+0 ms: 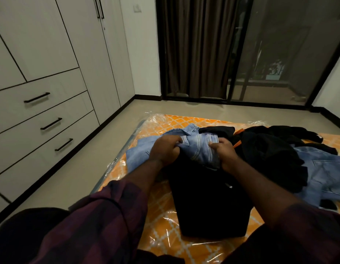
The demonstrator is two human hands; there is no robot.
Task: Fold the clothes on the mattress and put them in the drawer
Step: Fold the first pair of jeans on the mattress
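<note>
A: The mattress (165,216) is wrapped in slick plastic. Is that trouble?
B: Could be. The jeans (201,147) lie on it, waistband by the black fold (209,202); a tug may drag that fold askew.
A: And the hands?
B: Both clench the waistband, left grip (165,149) and right grip (225,155); an uneven pull would skew the crease.

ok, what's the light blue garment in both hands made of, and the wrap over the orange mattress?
The light blue garment looks like denim with a faded matte wash: stitched seams and a pocket show. The clear wrap over the orange patterned mattress seems to be glossy plastic film: it crinkles and throws glare.
</note>
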